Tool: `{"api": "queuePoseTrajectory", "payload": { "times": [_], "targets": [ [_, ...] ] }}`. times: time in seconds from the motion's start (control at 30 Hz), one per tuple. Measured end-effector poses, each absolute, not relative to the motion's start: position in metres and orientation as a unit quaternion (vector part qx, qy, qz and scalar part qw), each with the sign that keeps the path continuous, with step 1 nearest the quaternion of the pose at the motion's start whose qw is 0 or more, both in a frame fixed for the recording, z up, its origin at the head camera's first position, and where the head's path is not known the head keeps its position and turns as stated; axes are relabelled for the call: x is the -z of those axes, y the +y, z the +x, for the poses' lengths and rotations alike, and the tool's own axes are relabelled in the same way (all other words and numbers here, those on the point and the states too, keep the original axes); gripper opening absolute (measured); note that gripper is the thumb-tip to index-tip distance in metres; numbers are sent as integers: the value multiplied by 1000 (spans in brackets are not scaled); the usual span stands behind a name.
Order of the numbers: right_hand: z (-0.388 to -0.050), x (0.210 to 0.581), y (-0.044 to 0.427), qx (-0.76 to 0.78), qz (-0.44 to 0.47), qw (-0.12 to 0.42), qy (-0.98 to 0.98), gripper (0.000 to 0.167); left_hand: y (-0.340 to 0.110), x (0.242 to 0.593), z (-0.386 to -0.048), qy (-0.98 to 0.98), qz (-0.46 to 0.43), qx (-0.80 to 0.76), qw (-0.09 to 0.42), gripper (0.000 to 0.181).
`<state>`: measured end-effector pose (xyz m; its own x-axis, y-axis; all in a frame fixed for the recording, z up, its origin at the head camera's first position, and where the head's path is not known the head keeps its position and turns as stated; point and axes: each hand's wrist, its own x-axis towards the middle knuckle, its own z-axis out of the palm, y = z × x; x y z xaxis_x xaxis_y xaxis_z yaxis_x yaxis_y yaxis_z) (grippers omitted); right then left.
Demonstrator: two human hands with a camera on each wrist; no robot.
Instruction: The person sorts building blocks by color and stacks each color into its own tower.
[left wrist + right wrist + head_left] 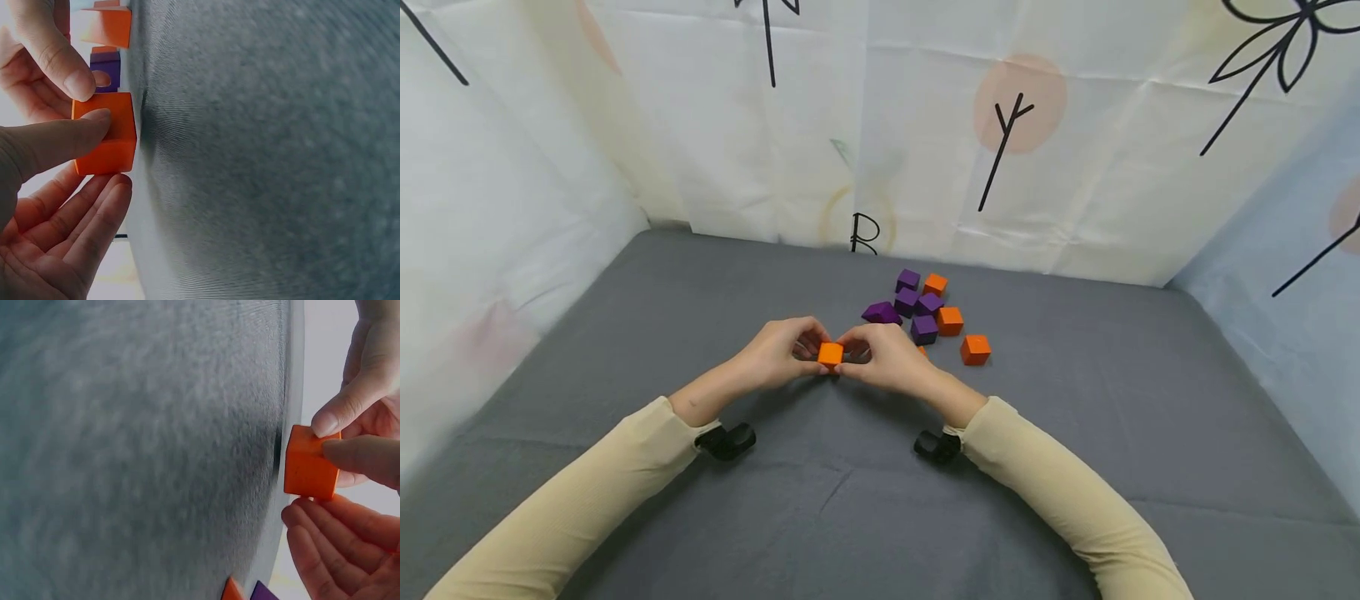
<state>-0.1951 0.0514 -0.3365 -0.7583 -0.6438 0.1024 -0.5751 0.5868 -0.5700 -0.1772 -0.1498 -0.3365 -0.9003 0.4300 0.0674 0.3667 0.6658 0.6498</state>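
An orange cube [831, 355] is held between both hands at the middle of the grey cloth. The left hand [771, 354] grips it from the left; its thumb [75, 137] lies against the near face in the left wrist view. From the other side the right hand [887, 358] pinches the same cube, its thumb [362, 456] on the near face in the right wrist view. The cube is close to the cloth; whether it touches, I cannot tell. Part of another orange block [922, 352] shows behind the right hand.
Several purple cubes [924, 329] and orange cubes [975, 350] lie loosely grouped beyond the right hand. A darker purple faceted piece [882, 312] is beside them. Grey cloth [1075, 433] covers the surface, with patterned white fabric [925, 167] hanging behind.
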Motion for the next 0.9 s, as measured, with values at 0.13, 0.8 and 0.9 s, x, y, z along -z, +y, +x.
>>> {"api": "queuePoseTrajectory", "payload": {
  "times": [0.13,0.8,0.9],
  "targets": [
    [-196,338,47,292,-332,63,895,28,-152,341,-179,910,211,-354,50,30],
    [-202,331,55,309,-316,101,892,38,-154,342,-186,903,197,-368,98,30],
    [-203,327,62,314,-311,97,892,41,-154,342,-187,905,198,-364,96,30]
  ]
}}
